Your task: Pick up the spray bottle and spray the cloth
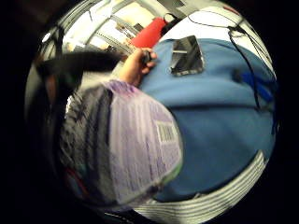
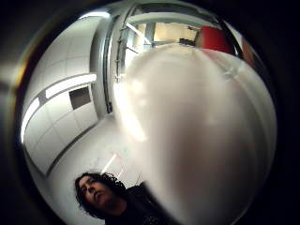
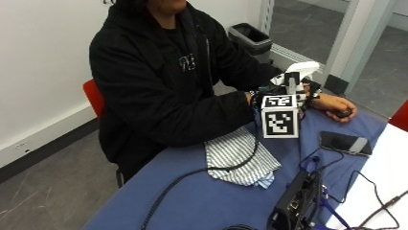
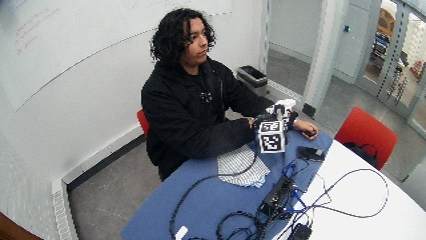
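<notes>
Fingers of my gloved right hand (image 3: 288, 98) are wrapped round the spray bottle (image 3: 300, 72), lifted off the blue table (image 3: 191, 196). I see the striped cloth (image 3: 241, 157) lying crumpled just below it. The bare hand (image 3: 336, 106) rests beyond, near a phone (image 3: 345, 143).

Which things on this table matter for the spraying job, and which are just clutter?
For the job:
spray bottle, held up in the gloved right hand
striped cloth

Lying about:
phone
black device
bare hand, resting beyond the bottle

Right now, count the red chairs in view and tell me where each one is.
2. One red chair is under the seated person, by the wall; the other red chair stands across the table near the glass doors. Others may be hidden.
</notes>
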